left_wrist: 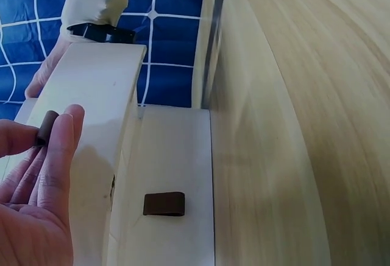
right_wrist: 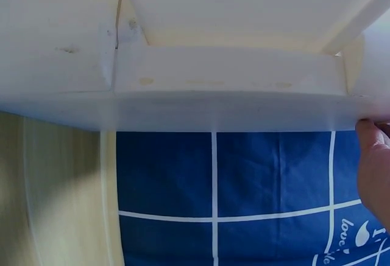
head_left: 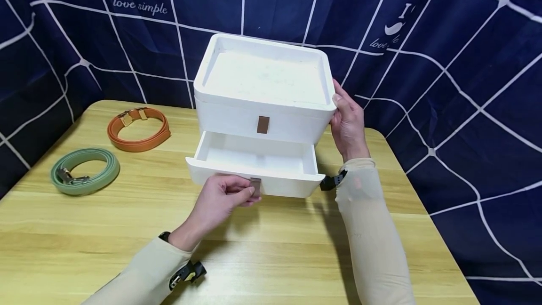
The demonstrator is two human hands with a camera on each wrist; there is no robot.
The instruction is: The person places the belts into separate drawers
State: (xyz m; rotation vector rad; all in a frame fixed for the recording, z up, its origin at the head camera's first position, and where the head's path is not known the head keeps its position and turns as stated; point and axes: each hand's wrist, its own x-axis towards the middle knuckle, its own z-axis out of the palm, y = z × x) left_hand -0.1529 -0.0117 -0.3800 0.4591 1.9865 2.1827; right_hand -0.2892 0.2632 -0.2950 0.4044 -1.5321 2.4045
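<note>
Two hands [head_left: 222,196] [head_left: 348,124], one two-drawer box [head_left: 262,93], two belts [head_left: 137,128] [head_left: 84,171]

- An orange belt [head_left: 138,129] lay coiled on the far left of the wooden worktop [head_left: 296,248], its metal buckle facing the backdrop.
- A green belt [head_left: 84,171] lay coiled just in front of it, nearer the left edge.
- A navy cloth [head_left: 444,60] with white grid lines and "love simple" lettering hung behind.
</note>
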